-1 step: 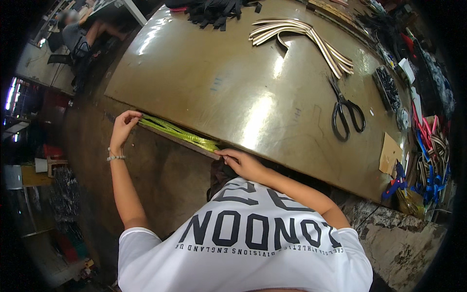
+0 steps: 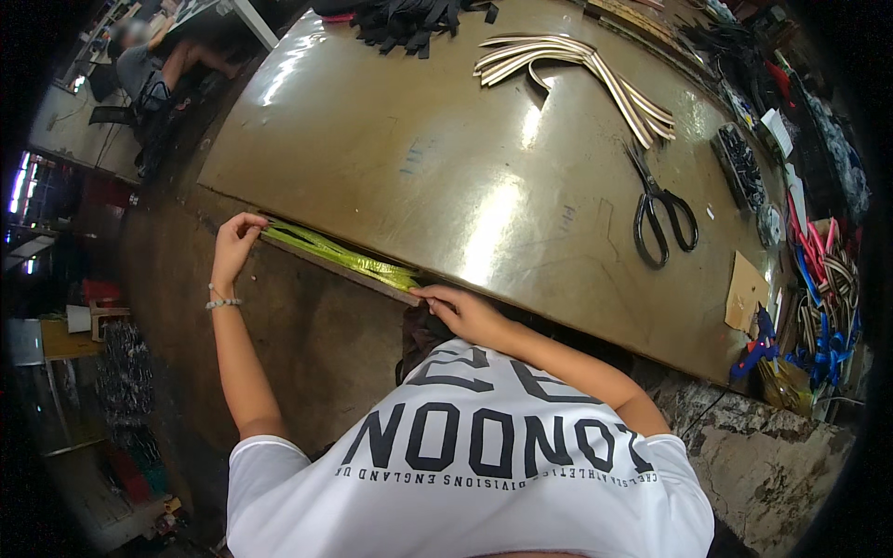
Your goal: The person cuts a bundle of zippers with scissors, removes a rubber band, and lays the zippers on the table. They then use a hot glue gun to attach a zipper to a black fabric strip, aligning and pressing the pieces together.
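A shallow wooden drawer (image 2: 321,260) juts out from under the near edge of the table, partly open. Shiny yellow-green strips (image 2: 349,259) lie lengthwise in it, their far side hidden under the tabletop. At the drawer's left end, my left hand (image 2: 240,244) is closed, thumb and fingers pinching the corner. My right hand (image 2: 470,314) is closed at the right end, its thumb and forefinger on the other corner beside the strips. The exact hold of the fingertips is partly hidden.
On the brown tabletop (image 2: 353,149) lie black-handled scissors (image 2: 662,209), a bundle of cream-and-dark striped straps (image 2: 595,70) and black strips (image 2: 400,23). Brown card (image 2: 746,293), a blue glue gun (image 2: 763,346) and coloured straps (image 2: 828,298) crowd the right edge. A seated person (image 2: 144,70) is far left.
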A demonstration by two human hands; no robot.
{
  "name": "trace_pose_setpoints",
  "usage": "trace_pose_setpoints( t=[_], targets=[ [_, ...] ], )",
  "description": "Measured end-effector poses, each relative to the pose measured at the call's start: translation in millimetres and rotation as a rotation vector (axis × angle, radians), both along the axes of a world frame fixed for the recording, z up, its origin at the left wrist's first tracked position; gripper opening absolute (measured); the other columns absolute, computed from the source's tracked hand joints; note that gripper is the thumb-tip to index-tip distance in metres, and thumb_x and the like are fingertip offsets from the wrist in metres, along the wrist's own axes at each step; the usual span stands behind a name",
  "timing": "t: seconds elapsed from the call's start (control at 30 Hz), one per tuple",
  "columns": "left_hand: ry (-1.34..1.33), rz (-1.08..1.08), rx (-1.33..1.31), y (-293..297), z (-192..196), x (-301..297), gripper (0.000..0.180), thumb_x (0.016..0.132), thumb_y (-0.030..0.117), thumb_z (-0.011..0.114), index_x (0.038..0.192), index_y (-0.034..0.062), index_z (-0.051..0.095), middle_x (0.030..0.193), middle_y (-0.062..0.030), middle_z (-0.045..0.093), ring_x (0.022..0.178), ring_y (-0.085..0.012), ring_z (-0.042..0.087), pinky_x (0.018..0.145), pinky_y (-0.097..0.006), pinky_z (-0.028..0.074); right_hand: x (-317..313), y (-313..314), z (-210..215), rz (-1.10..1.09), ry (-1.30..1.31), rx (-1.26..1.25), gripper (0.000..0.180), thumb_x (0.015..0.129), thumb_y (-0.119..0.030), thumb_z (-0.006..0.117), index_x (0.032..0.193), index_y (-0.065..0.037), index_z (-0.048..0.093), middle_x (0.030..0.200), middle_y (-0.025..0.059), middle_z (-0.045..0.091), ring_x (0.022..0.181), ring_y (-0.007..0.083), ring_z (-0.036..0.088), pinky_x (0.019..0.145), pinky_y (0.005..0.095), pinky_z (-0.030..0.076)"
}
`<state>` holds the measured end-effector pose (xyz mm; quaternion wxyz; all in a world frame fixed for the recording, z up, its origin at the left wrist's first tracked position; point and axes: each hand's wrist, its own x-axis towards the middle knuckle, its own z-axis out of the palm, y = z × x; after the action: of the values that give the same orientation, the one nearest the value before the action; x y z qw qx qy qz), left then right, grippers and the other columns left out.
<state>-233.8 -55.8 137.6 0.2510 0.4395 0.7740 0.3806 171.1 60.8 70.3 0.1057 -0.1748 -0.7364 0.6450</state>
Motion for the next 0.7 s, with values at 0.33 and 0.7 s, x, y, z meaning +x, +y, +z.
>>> trace_pose_setpoints(
  t=[0.33, 0.7],
  targets=[
    [0.622, 0.311, 0.170, -3, -15, 41, 0.016, 0.095, 0.012, 0.057, 0.106, 0.0032, 0.064, 0.114, -0.0086, 0.059, 0.102, -0.0205, 0.057, 0.090, -0.034, 0.045, 7, 0, -4, 0.064, -0.068, 0.031, 0.041, 0.097, -0.004, 0.046, 0.138, -0.005, 0.046, 0.112, 0.0156, 0.063, 0.098, 0.0211, 0.059, 0.090, 0.0281, 0.044],
    [-0.538, 1.074, 0.740, 50, -145, 212, 0.063, 0.101, 0.050, 0.029, 0.148, 0.0077, 0.025, 0.152, -0.0131, 0.026, 0.136, -0.0299, 0.030, 0.114, -0.044, 0.026, 81, 46, 126, -0.143, 0.144, 0.175, 0.038, 0.097, -0.006, 0.050, 0.135, -0.008, 0.050, 0.099, 0.0098, 0.070, 0.072, 0.0131, 0.063, 0.067, 0.0277, 0.055]
  ],
)
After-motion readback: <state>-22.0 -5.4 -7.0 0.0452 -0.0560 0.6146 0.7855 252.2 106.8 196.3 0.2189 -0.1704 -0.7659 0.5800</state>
